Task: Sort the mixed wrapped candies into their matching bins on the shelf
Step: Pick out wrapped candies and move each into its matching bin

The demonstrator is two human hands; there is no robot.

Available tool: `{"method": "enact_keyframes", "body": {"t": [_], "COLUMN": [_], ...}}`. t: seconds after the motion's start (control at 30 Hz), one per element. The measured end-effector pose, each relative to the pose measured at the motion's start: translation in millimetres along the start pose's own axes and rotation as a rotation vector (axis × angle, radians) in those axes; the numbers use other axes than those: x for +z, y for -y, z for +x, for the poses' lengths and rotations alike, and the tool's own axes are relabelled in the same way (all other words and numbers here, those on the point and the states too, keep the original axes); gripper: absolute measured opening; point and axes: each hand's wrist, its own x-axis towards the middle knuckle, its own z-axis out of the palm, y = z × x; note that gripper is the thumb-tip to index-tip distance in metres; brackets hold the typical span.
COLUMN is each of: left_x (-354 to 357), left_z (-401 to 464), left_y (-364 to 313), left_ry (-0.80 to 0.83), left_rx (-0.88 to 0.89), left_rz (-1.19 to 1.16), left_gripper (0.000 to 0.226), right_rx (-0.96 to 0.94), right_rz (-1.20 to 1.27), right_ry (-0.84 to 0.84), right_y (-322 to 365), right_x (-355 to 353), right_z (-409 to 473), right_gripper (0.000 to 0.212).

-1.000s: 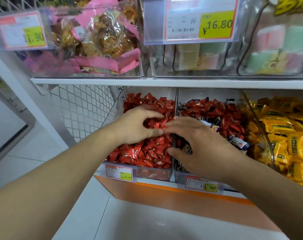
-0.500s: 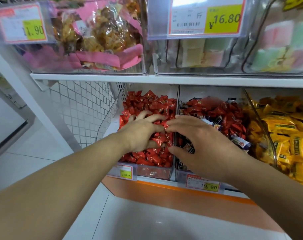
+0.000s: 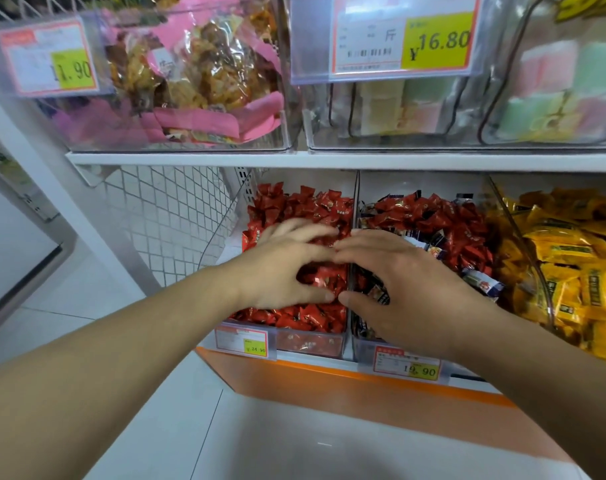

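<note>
Red wrapped candies (image 3: 305, 206) fill left clear bin (image 3: 310, 342); left hand (image 3: 280, 268) rests on them, fingers spread and loosely curved. Right hand (image 3: 412, 289) lies likewise over mixed-candy bin (image 3: 363, 348). Yellow packets (image 3: 571, 265) far right.

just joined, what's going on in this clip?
A person is sorting wrapped candies at a shop shelf. The left hand lies with fingers spread on the red candies in the left bin. The right hand reaches over the divider above the mixed bin. Whether either hand holds a candy cannot be told.
</note>
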Motion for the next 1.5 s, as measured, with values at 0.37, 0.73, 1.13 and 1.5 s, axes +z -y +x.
{"method": "enact_keyframes", "body": {"t": [0.37,0.73,1.13,1.5], "left_x": [16,7,14,13], "left_z": [7,9,-6,10], "left_y": [17,14,12,23], "left_ry": [0.066,-0.098,0.116,-0.066], "left_rx": [0.023,-0.100,0.063,-0.093], "left_rz": [0.059,0.004,0.043,-0.001], "left_gripper": [0.038,0.030,0.040,0.027], "right_rx": [-0.012,-0.006,-0.004,-0.015], "right_rz": [0.004,0.005,-0.015,-0.008], "right_ry": [-0.013,-0.005,0.002,0.012], "right_y": [-1,-1,0,-1], "right_x": [3,0,2,0], "right_z": [0,0,1,0], "right_gripper": [0.049,0.055,0.054,0.053]}}
